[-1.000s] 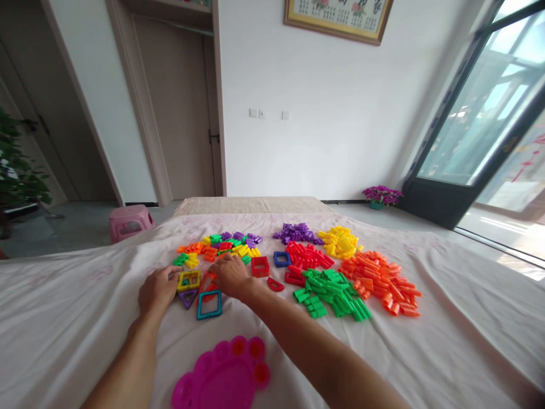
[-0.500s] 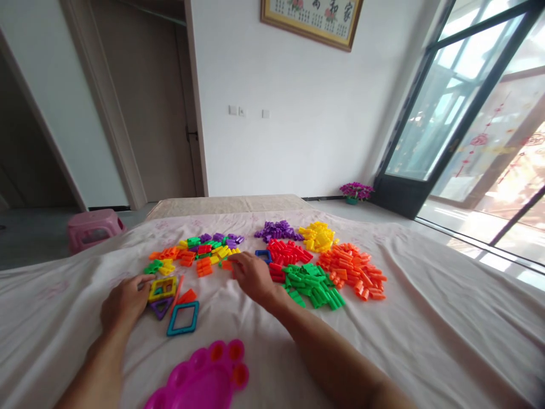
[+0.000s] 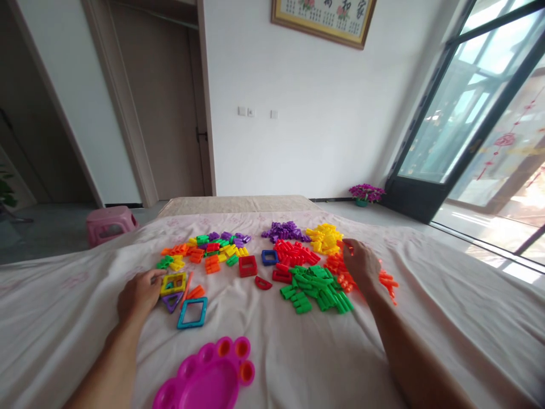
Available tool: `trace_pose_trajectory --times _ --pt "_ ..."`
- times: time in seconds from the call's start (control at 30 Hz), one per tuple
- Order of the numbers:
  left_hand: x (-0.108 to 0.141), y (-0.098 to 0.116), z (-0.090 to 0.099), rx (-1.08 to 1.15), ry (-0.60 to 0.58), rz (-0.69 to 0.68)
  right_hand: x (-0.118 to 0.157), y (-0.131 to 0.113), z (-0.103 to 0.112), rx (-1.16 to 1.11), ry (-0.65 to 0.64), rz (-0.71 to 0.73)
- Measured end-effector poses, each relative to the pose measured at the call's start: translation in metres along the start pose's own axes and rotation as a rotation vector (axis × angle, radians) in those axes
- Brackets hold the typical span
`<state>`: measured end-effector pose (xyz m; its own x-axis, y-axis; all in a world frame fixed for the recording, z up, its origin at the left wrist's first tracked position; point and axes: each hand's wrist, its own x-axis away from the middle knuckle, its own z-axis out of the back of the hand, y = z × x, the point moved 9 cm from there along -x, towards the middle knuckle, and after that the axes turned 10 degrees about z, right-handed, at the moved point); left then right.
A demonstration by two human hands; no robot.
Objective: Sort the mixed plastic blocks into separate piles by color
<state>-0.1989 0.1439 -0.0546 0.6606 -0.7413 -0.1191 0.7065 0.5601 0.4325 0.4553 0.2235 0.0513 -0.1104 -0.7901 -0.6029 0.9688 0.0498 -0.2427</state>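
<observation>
My left hand (image 3: 140,292) rests on the cloth, fingertips loosely stretched toward the left edge of a yellow square frame tile (image 3: 174,284); it appears to hold nothing. A purple triangle tile (image 3: 171,301), an orange stick and a teal square tile (image 3: 192,313) lie beside that frame. My right hand (image 3: 361,264) is over the pile of orange tube-shaped blocks (image 3: 336,266), with an orange block (image 3: 341,244) pinched at its fingertips. Yellow blocks (image 3: 324,237) lie just beyond it. Part of the orange pile is hidden behind my hand.
Green (image 3: 317,287), red (image 3: 296,253) and purple blocks (image 3: 284,231) form piles at centre right. Mixed blocks (image 3: 213,249) lie at centre left. Red (image 3: 247,266) and blue square tiles (image 3: 269,258) sit between. A pink foot-shaped tray (image 3: 213,386) stands in front.
My right hand has moved from the mixed blocks rightward to the orange pile, carrying an orange block. The red square and half-round pieces are now uncovered. My left hand stays by the yellow tile.
</observation>
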Motion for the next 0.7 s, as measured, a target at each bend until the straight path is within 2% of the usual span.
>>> trace_pose_trajectory --times 0.07,0.1,0.17,0.23,0.33,0.4,0.47,0.57,0.7 --pt "0.000 0.000 0.000 -0.003 -0.001 0.002 0.004 0.020 0.005 0.089 0.000 -0.041" --pt "0.001 0.001 -0.001 -0.005 -0.001 0.002 0.006 0.020 0.005 0.096 0.004 -0.033" --pt "0.001 0.001 -0.001 -0.008 0.001 0.005 0.009 -0.003 0.001 0.030 0.017 0.043" --pt "0.001 0.001 0.000 -0.009 0.004 0.008 0.014 -0.051 -0.007 -0.115 0.017 0.191" --pt "0.000 0.001 0.000 -0.008 0.009 0.013 0.032 -0.150 -0.021 -0.358 -0.054 0.449" --pt "0.000 0.001 0.001 -0.004 0.012 0.010 0.053 -0.216 -0.031 -0.479 -0.156 0.610" --pt "0.001 0.002 0.001 0.000 0.015 0.005 0.078 -0.272 -0.044 -0.551 -0.270 0.736" --pt "0.002 0.003 0.003 0.003 0.023 -0.001 0.113 -0.330 -0.067 -0.585 -0.412 0.850" --pt "0.003 0.004 0.003 0.000 0.025 -0.005 0.139 -0.368 -0.091 -0.654 -0.508 0.939"
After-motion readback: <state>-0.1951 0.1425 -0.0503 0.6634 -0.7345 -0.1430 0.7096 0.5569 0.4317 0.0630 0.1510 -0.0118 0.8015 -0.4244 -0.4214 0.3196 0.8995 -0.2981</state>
